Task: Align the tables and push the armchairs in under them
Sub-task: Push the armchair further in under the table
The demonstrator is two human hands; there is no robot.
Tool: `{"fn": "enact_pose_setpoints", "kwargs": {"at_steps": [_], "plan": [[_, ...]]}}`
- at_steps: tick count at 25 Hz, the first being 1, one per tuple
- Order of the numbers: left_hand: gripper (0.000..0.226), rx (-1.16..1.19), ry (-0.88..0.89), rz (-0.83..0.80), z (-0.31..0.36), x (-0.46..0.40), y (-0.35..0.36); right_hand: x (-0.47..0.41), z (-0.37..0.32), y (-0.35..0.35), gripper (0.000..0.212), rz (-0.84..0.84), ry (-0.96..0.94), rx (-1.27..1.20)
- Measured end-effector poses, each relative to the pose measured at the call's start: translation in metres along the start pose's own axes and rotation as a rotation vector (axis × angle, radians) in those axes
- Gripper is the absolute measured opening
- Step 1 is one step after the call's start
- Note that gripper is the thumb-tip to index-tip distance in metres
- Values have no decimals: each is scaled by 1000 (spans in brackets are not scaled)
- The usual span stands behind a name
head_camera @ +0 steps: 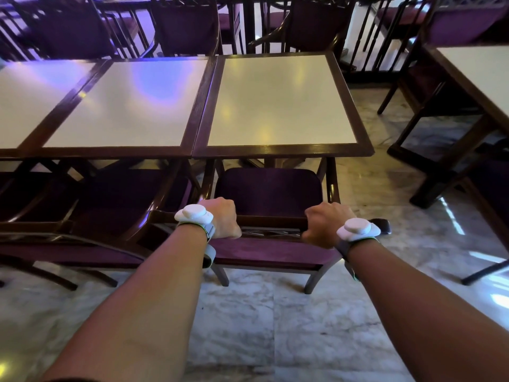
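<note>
gripping the dark wooden top rail of an armchair (268, 194), the left hand (224, 217) is closed around the rail near its left end and the right hand (321, 228) is closed around it near its right end. each wrist carries a white, rounded device on a strap (194, 213). both forearms reach forward from the bottom of the view.

the armchair has a purple padded seat and back, and its front part sits beneath the near edge of a table (283, 151) with a pale top framed in dark wood. the chair's back and rear legs stand out on the marble floor (248, 326), nearer the person than the table edge.

a second table (118, 151) of the same kind stands just to the left, its side edge touching the first, and another purple armchair (91, 213) stands at it. more purple chairs (187, 26) line the far side, and a further table (468, 84) stands well apart on the right.
</note>
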State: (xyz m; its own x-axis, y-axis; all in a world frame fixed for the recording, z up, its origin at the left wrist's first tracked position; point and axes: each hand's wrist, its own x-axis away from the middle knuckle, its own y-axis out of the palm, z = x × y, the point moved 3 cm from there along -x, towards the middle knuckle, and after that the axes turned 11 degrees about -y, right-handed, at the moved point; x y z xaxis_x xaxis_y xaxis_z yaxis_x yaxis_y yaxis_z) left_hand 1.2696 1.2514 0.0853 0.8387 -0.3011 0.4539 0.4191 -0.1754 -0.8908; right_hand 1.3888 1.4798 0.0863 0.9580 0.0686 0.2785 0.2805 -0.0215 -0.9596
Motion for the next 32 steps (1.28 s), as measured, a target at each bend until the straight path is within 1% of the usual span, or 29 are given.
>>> {"fn": "enact_pose_setpoints", "kwargs": {"at_steps": [6,12,19,22,26,28,30,32], "plan": [[24,8,-3,2,0,-2,1,-3,1,-2,26,8,-69,9],[22,31,-29,-42,4,3,1,-1,3,-2,23,42,-111,-7],[25,26,-8,-23,2,-1,4,-1,2,0,21,44,-111,-4],[25,17,-6,-43,1,-4,5,-2,2,-1,23,26,-109,9],[21,-12,-14,-52,1,-5,5,-3,2,0,25,17,-67,34],[21,-64,-13,0,2,-2,6,0,-1,3,26,12,-30,23],[24,-108,-13,100,4,5,7,4,-3,2,28,12,25,10],[22,-103,-7,174,4,11,9,9,-5,3,29,21,69,-29]]}}
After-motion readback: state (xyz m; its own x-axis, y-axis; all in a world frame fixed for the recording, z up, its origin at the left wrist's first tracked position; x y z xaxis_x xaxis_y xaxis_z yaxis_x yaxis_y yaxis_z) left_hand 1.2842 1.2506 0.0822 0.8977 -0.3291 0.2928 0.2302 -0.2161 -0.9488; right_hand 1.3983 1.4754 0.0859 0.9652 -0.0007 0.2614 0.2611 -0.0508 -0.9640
